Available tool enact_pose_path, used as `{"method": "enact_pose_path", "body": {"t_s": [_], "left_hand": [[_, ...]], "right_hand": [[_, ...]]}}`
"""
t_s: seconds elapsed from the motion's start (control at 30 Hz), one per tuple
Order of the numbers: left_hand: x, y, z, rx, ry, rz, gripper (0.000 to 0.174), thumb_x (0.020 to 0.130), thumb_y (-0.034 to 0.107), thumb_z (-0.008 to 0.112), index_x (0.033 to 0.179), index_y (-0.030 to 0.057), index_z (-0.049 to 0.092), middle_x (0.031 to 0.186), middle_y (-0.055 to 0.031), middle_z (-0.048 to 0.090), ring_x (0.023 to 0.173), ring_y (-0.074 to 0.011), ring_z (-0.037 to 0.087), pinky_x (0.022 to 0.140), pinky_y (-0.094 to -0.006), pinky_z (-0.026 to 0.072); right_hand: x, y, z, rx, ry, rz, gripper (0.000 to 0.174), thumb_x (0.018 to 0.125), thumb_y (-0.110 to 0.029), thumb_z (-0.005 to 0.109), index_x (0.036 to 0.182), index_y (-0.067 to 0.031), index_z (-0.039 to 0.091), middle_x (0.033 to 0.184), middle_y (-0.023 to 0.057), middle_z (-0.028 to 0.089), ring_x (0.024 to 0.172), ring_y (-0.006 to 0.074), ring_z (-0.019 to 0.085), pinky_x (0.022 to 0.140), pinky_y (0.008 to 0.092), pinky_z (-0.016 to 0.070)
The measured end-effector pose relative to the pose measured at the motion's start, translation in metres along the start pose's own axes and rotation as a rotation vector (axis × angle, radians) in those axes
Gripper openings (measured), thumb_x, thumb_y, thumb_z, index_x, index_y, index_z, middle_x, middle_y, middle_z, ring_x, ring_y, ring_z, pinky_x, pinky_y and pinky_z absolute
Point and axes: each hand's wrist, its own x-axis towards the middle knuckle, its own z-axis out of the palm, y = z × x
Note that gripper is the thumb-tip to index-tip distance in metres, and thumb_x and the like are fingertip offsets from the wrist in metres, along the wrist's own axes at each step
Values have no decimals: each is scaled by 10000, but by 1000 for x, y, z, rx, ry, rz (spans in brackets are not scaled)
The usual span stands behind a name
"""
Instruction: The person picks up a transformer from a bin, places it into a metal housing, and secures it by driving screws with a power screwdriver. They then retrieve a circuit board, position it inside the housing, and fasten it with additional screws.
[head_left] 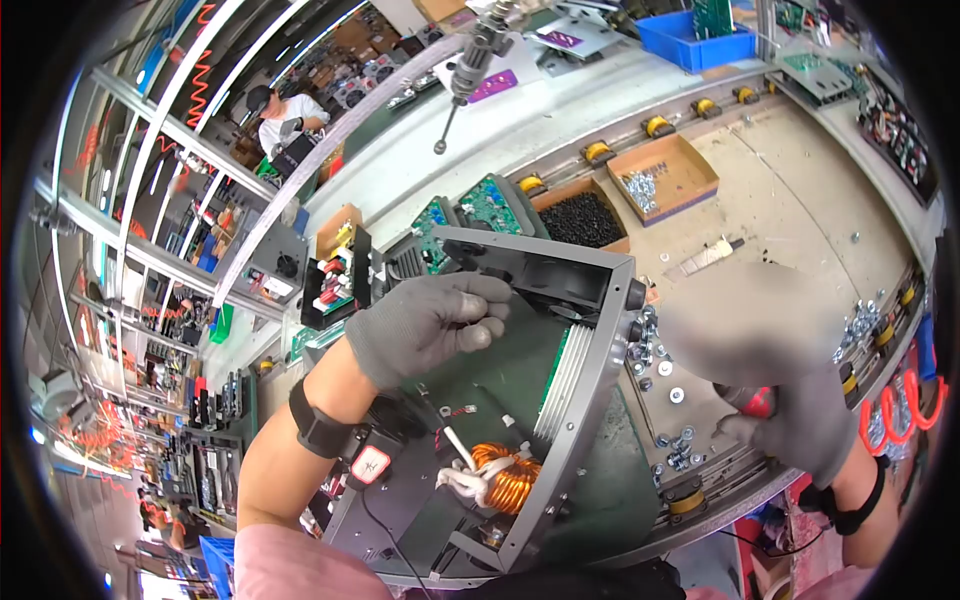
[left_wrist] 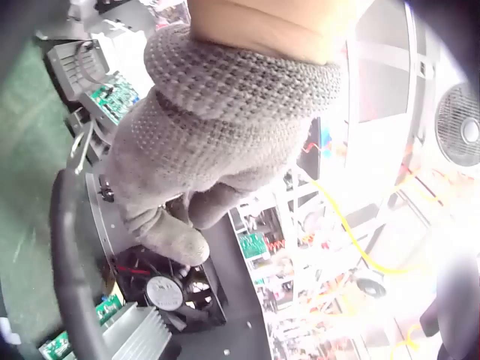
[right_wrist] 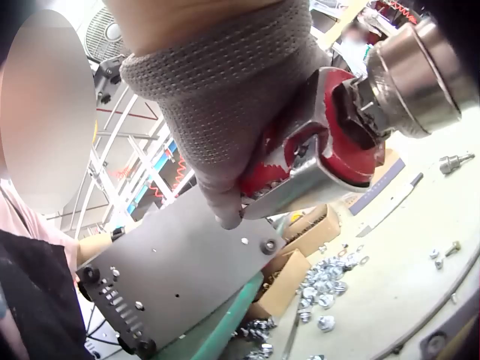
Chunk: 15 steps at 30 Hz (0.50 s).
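Fan (head_left: 545, 278) held inside the chassis (head_left: 590, 370)
Left hand (head_left: 430, 325) clamps the fan, right hand (head_left: 800, 420) grips a screwdriver (right_wrist: 337, 142) beside the chassis; slack grip and the fan may shift.

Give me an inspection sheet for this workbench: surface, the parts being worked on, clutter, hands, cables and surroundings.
Surface: workbench with a beige top; a green mat lies under the case.
Job's things: open metal case with a black fan in its far corner and a copper coil inside.
Clutter: loose nuts right of the case; boxes of screws behind it.
Hands: left hand grips the fan; right hand grips a red power tool.
Cables: red coiled hose at the bench's right edge; thin red wire by the coil.
Surroundings: racks on the left; another worker behind.
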Motion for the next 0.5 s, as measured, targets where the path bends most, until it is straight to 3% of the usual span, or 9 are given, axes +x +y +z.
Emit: {"method": "enact_pose_path", "body": {"t_s": [0.03,0.1,0.23,0.27,0.37,0.4,0.5], "left_hand": [[-5,10,6,-1,7,16,312,979,82,473,1254,-66,486,1001,-99,606,869,-143,631,726,-206,549],[-13,29,20,-319,59,-205,325,983,96,474,1265,-66,467,1082,-147,617,882,-157,643,710,-208,548],[-27,48,51,-288,-9,-159,350,987,174,492,1246,-59,465,1040,-174,652,732,-119,652,559,-197,524],[-30,52,60,-231,12,-163,365,981,242,519,1195,-53,505,922,-137,661,639,-99,625,503,-188,494],[-31,49,69,-236,-63,-93,384,970,296,546,1140,-49,545,808,-85,621,571,-75,559,476,-176,432],[-33,49,74,-224,-48,-47,411,960,338,563,1100,-48,571,741,-41,559,524,-58,468,460,-177,362],[-34,47,80,-264,-33,-6,407,961,334,561,1103,-48,569,730,-32,546,506,-56,417,461,-188,331]], "right_hand": [[-2,-7,-1,-11,8,-9,631,597,-292,851,1115,-97,547,740,145,653,670,384,642,602,417,514],[-6,-20,0,103,55,-91,642,609,-309,853,1127,-95,540,711,138,650,680,381,648,586,413,514],[-10,-45,-2,113,28,-148,640,667,-382,817,1149,-77,525,684,155,642,654,374,652,568,415,514],[-10,-51,-4,124,25,-168,620,684,-383,803,1140,-67,527,682,166,639,642,371,651,560,418,512],[-15,-64,-5,104,38,-118,589,623,-311,842,1085,-79,561,717,166,646,681,372,656,584,404,527],[-17,-67,-6,99,45,-110,577,623,-309,841,1075,-78,565,702,171,642,673,377,653,582,409,527],[-24,-71,-9,83,51,-82,577,628,-314,839,1076,-77,565,689,172,639,663,380,651,578,414,525]]}}
